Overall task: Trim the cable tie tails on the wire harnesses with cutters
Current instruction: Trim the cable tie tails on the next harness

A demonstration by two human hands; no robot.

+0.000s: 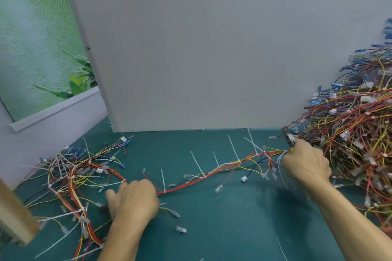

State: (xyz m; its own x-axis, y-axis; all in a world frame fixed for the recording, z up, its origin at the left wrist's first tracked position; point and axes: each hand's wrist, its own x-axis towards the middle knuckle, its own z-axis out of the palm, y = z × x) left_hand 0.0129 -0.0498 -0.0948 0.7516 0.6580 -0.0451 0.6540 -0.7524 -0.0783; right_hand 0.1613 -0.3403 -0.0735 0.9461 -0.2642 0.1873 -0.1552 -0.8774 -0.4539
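Observation:
A wire harness (212,172) of red, yellow and white wires lies stretched across the green mat between my two hands. Several white cable tie tails (234,148) stick up from it along its length. My left hand (132,199) grips the harness's left end, knuckles up. My right hand (305,162) holds the right end of the harness together with the cutters (289,138), whose dark jaws point up and away from the fist. The cutter handles are hidden inside the hand.
A big tangled pile of harnesses (356,125) with blue and white connectors fills the right side. A smaller heap of harnesses (72,178) with long tie tails lies at the left. A grey board (212,48) stands upright behind the green mat (233,218). A wooden block (14,216) sits at the left edge.

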